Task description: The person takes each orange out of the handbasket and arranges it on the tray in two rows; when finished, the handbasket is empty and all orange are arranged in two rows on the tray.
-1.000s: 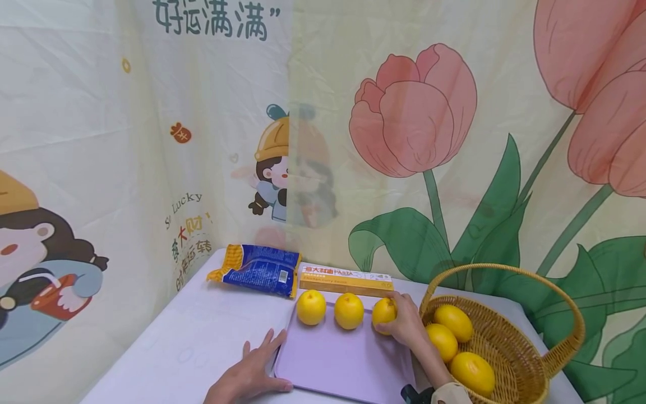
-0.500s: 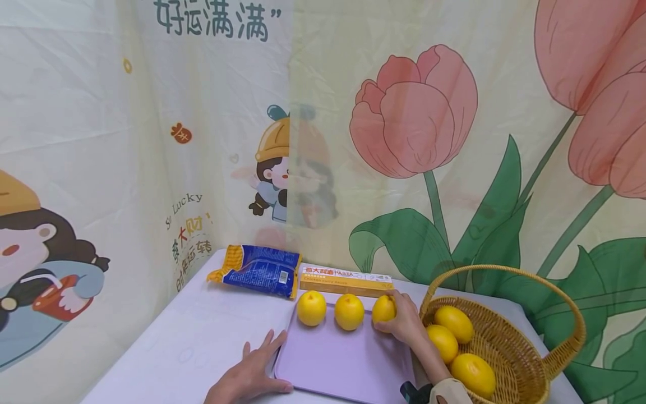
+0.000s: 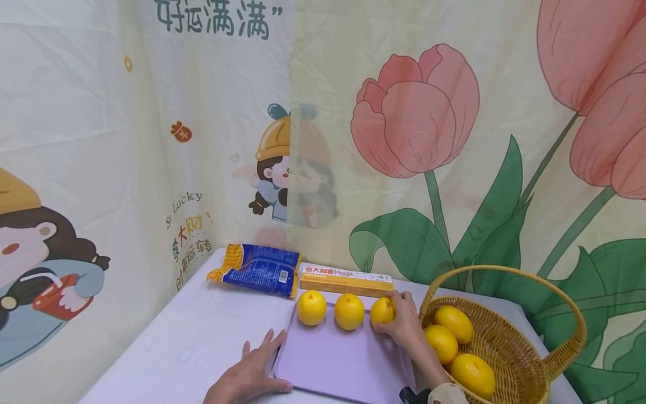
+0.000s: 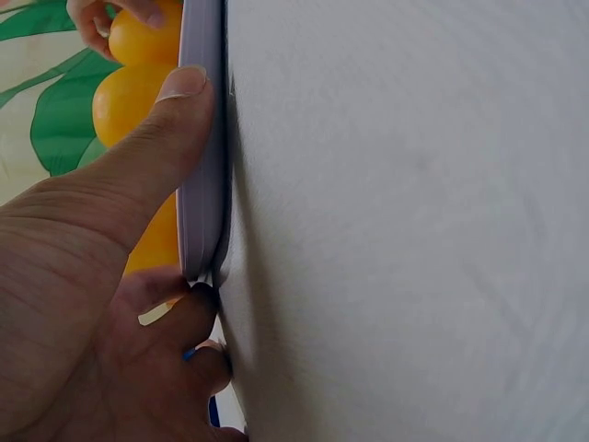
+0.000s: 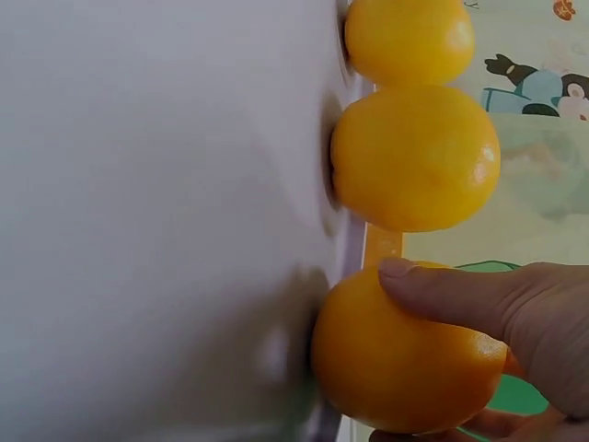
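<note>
At the back right of the lilac tray (image 3: 343,362), my right hand (image 3: 407,325) grips an orange (image 3: 382,312) between thumb and fingers. This orange (image 5: 405,354) sits on the tray surface in the right wrist view, with my thumb over its side. Two more oranges, a middle one (image 3: 349,312) and a left one (image 3: 311,307), stand in a row with it along the tray's far edge. My left hand (image 3: 252,367) rests at the tray's near left corner, fingers spread along the left side. In the left wrist view its thumb (image 4: 170,129) lies against the tray rim (image 4: 202,184).
A wicker basket (image 3: 525,359) with a tall handle stands right of the tray, holding several oranges (image 3: 473,374). Behind the tray lie a pasta box (image 3: 345,279) and a blue-and-yellow packet (image 3: 264,270). A printed curtain (image 3: 323,140) hangs behind the white-covered table (image 3: 202,342).
My right hand and the orange in it have shifted very slightly to the left on the tray. My left hand has stayed at the tray's corner.
</note>
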Motion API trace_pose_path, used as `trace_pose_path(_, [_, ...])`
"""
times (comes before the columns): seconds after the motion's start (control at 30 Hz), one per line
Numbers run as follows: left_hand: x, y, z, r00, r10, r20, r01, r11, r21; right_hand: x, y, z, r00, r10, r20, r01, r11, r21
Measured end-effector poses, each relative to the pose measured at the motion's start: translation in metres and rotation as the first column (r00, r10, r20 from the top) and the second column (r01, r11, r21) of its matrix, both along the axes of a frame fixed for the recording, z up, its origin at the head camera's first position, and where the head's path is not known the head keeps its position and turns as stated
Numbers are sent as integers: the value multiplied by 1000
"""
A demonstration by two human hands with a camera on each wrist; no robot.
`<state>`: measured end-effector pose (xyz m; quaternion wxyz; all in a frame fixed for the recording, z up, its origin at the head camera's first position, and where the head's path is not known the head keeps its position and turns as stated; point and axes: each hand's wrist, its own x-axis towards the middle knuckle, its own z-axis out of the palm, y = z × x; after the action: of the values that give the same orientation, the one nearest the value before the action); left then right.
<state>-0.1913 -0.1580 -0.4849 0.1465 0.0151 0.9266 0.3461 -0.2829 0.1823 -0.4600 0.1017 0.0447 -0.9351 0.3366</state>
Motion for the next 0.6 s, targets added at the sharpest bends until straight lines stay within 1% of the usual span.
trace_pose_path(0.1, [0,-1,1,1000,-4,-8,4,1000,3,0,0,0,1000,6,11,-6,1000,6])
trace_pose_path(0.37, [-1,0,0,1000,4,11,-4,1000,0,-1,0,2,997,24,67,-25,999,25])
trace_pose_path(0.6, [-1,1,-1,1000,18,14,-18,1000,-23,-1,-1,0,996,47,80,-48,999,20])
